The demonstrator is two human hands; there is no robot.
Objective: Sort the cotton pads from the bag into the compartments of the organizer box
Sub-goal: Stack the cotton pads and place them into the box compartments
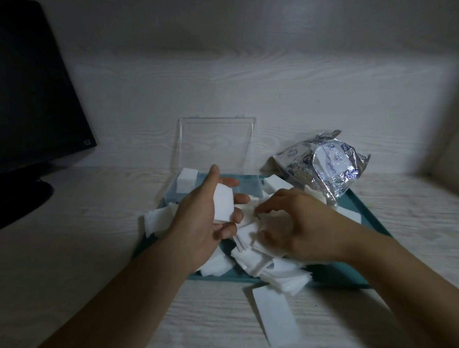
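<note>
Two big things frame my workspace: the pale wood-grain desk (82, 259) and the dark monitor (22, 90) off to my left, well apart from the work. On the desk sits a teal tray (367, 215), which I judge is there to keep loose pads from spreading. At its far end stands the organizer box (171, 194), its clear lid (216, 145) tipped up and back so the compartments stay reachable. One neat stack of pads (187, 179) already sits in the far-left compartment; the other compartments are hidden by my hands.

Just right of the box, the crinkled silver bag (325, 167) leans on the tray's far right corner, mouth toward the pile. Loose cotton pads (255, 259) lie heaped across the tray, some spilling over its near rim, and one long white strip (276, 316) lies on the desk just in front.

My left hand (204, 222) is curled round a small squared stack of pads (223, 205), thumb up along one edge and fingers behind, which keeps the edges aligned for dropping in. My right hand (296, 228) hovers low over the heap, fingers spread and bent, tips touching the pads; it clamps nothing yet, and I judge it is reaching to gather the next few.
</note>
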